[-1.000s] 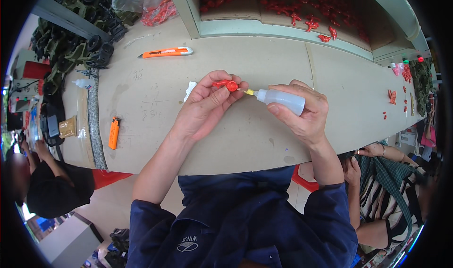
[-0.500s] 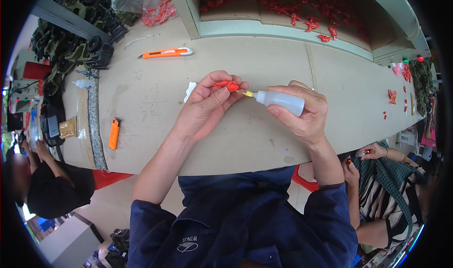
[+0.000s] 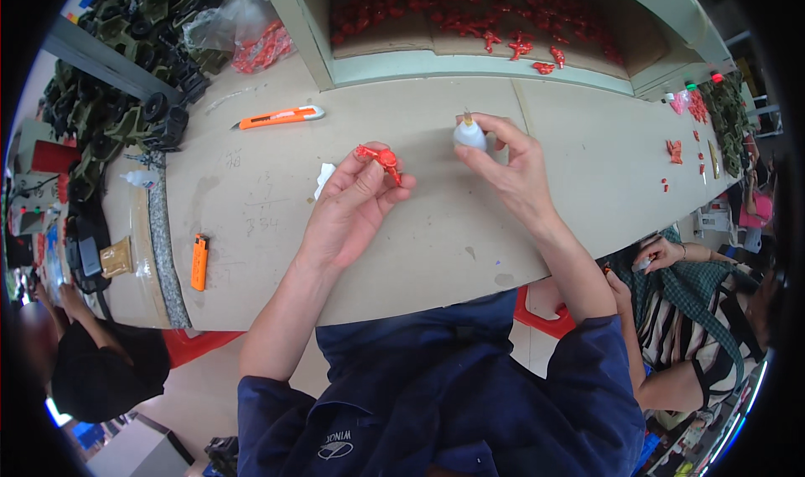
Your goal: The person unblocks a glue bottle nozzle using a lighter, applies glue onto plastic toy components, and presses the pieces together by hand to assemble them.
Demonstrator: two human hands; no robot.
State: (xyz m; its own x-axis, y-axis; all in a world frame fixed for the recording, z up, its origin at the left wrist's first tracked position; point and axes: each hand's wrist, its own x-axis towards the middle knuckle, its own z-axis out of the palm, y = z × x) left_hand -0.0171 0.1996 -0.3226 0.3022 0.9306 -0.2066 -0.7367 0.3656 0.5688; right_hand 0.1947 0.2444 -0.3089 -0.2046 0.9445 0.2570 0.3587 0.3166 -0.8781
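Observation:
A small red plastic figure (image 3: 383,160) is pinched between the thumb and fingers of my left hand (image 3: 350,200), held over the table. To its right, my right hand (image 3: 513,166) grips a white squeeze bottle (image 3: 470,135) with a thin nozzle that points up and away from me. The bottle and the figure are apart. A piece of white paper (image 3: 324,180) lies just beside my left hand, partly hidden by it.
An orange utility knife (image 3: 279,118) and an orange lighter (image 3: 199,262) lie left on the table (image 3: 436,250). Behind stands a shelf (image 3: 486,64) holding many red pieces. Dark green toy vehicles (image 3: 159,116) and a plastic bag (image 3: 262,45) are far left. People sit at both sides.
My right hand has drawn the bottle away from the red figure and turned its nozzle upward. My left hand has shifted slightly left, and the figure is turned. The whole view has shifted a little.

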